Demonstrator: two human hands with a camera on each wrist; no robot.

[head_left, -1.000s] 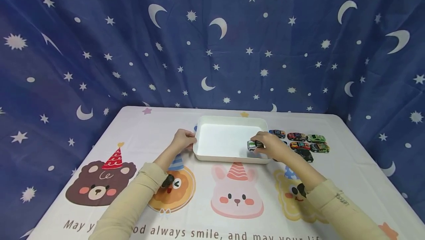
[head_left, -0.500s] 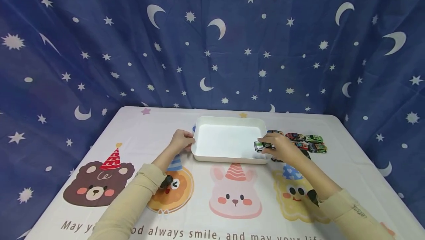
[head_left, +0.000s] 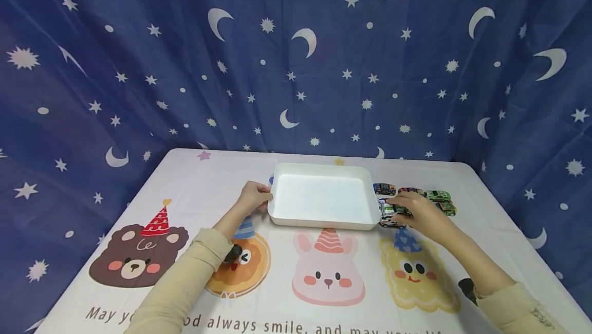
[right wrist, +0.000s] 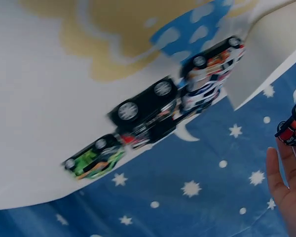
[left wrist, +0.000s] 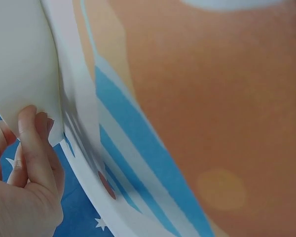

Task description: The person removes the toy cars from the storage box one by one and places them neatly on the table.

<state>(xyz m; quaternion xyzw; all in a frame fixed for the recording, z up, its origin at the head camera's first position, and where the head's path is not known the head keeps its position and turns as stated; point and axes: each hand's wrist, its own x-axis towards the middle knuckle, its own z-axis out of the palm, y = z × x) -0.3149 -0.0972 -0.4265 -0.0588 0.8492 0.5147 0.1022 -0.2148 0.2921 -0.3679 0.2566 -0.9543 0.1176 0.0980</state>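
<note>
In the head view a shallow white tray (head_left: 324, 198) stands on the table. My left hand (head_left: 253, 198) pinches its left wall; the left wrist view shows the thumb and fingers of that hand (left wrist: 32, 168) on the tray's rim (left wrist: 27, 74). My right hand (head_left: 422, 214), just beyond the tray's right side, holds a toy car (head_left: 387, 207) between thumb and fingers. That toy car (right wrist: 292, 126) shows only partly at the right edge of the right wrist view. Several more toy cars lie beneath and around this hand, among them a blue one (head_left: 384, 189) and a green one (head_left: 438, 196).
A white tablecloth (head_left: 259, 318) with printed cartoon animals and lettering covers the table. Behind it hangs a dark blue curtain (head_left: 259, 92) with moons and stars. A black car (right wrist: 145, 106) and a white patterned car (right wrist: 207, 81) stand near the tray.
My right hand has moved right with the toy car, from over the tray to past its right wall, above the other cars. My left hand stays on the tray.
</note>
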